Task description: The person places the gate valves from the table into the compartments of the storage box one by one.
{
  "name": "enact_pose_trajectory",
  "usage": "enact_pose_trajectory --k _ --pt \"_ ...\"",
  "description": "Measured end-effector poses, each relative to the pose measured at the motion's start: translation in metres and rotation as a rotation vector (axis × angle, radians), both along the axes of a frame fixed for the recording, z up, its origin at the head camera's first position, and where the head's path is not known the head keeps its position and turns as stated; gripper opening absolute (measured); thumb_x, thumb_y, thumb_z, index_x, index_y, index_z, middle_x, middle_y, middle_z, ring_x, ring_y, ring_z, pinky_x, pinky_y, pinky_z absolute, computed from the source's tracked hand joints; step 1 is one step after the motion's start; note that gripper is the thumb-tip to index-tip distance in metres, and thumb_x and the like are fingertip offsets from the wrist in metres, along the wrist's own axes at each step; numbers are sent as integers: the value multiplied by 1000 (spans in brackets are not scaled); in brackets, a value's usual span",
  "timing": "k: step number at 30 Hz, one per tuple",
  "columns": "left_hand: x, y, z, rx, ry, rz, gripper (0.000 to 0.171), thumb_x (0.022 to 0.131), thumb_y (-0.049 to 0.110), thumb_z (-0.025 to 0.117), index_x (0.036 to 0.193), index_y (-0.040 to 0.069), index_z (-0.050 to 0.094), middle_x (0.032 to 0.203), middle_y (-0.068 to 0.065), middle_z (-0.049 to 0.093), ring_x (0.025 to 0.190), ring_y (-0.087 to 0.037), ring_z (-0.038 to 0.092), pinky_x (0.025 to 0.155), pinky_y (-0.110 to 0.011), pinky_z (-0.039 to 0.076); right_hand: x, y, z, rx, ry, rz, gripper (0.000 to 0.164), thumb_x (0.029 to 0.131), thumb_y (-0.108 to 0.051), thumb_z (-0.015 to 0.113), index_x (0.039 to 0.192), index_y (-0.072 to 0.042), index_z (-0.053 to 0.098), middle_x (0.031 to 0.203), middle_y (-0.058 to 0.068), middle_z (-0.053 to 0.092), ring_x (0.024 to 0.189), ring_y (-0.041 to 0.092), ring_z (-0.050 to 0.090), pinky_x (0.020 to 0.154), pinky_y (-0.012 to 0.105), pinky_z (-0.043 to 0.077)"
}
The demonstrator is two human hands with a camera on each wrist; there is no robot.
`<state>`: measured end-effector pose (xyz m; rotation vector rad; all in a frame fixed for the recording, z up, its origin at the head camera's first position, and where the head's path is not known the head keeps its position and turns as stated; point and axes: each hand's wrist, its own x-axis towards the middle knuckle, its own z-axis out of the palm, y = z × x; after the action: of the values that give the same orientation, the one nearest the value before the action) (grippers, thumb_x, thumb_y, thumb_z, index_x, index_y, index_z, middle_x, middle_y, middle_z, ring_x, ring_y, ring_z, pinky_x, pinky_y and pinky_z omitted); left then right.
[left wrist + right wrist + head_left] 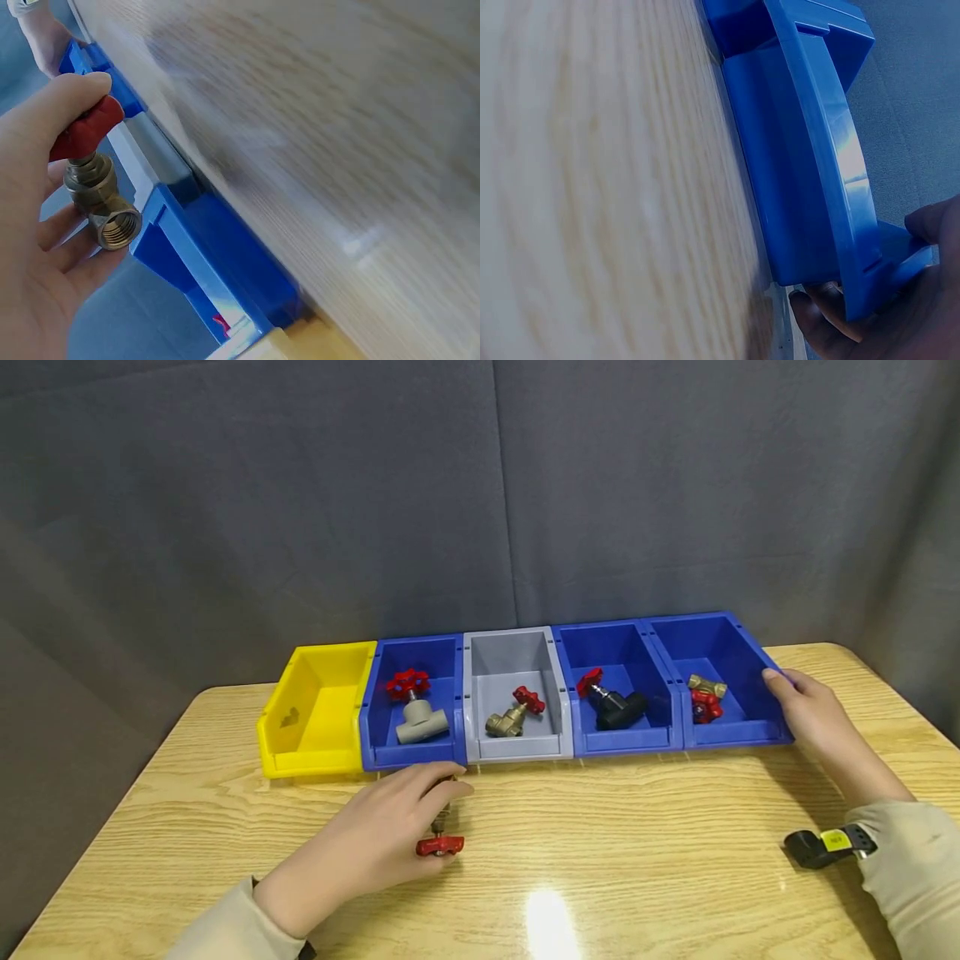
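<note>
My left hand (375, 835) holds a brass valve with a red handwheel (440, 845) above the table, in front of the bins. In the left wrist view the thumb lies on the handwheel, and the threaded opening of the brass valve (101, 199) faces outward. My right hand (821, 718) grips the right side wall of the far-right blue bin (738, 735), thumb on the rim. The right wrist view shows fingers (825, 319) under the corner of that bin (802, 165). Inside it lie a brass piece (707, 686) and a red handwheel (707, 706).
Leftward stand a blue bin (630, 742) with a black valve (621, 708), a grey bin (517, 748) with a brass valve (510, 722), a blue bin (412, 758) with a beige valve (422, 722), and a yellow bin (315, 763). A dark curtain (450, 502) hangs behind the table (645, 843).
</note>
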<state>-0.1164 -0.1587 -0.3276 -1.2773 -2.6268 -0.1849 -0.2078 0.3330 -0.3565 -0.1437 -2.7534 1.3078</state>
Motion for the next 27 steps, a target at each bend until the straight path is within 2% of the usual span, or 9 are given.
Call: enact_pose_trajectory --k 12,21,27 --pt "10 -19 4 14 8 82 73 74 36 88 133 8 55 137 -12 53 119 -31 57 95 -48 52 1 -1 2 -9 -31 0 72 107 -43 23 143 20 28 138 48 32 127 60 33 105 71 26" --pt "15 -30 3 38 14 134 73 72 37 89 132 10 57 136 -12 54 119 -31 57 93 -48 53 1 -1 2 -25 -42 8 75 107 -45 23 145 19 24 140 48 28 129 63 29 106 72 22" --pt "18 -37 3 50 23 195 70 71 38 90 129 12 59 136 -11 55 116 -31 59 91 -49 54 1 -2 1 -21 -20 -1 72 107 -42 24 142 20 29 137 47 34 126 59 34 105 71 26"
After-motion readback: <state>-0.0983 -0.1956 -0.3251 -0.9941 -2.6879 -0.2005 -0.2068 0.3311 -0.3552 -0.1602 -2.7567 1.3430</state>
